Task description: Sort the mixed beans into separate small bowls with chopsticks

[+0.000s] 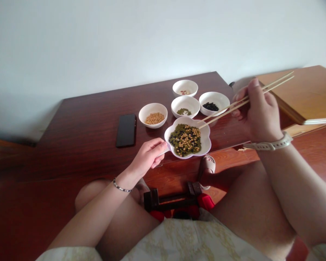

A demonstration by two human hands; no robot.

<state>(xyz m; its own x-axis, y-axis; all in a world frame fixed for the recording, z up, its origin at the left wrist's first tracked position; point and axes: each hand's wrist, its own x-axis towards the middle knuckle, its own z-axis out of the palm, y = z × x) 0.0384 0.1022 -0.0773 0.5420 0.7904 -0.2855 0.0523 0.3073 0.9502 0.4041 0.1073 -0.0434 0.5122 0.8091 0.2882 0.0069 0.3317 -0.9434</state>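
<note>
A white flower-shaped dish (206, 139) full of mixed green, yellow and black beans sits at the near edge of the low dark table (92, 119). My left hand (149, 154) grips the dish's left rim, fingers closed on it. My right hand (256, 110) holds a pair of wooden chopsticks (233, 105), whose tips hover over the dish's upper right edge. Behind the dish stand small white bowls: yellow beans (153, 115), green beans (185, 106), black beans (214, 103) and a few reddish pieces (185, 88).
A black phone (126, 129) lies flat on the table left of the bowls. A lighter wooden board or tabletop (306, 94) sits to the right. My knees, a foot in a sandal (206, 170) and a small stool are below the table edge on a red floor.
</note>
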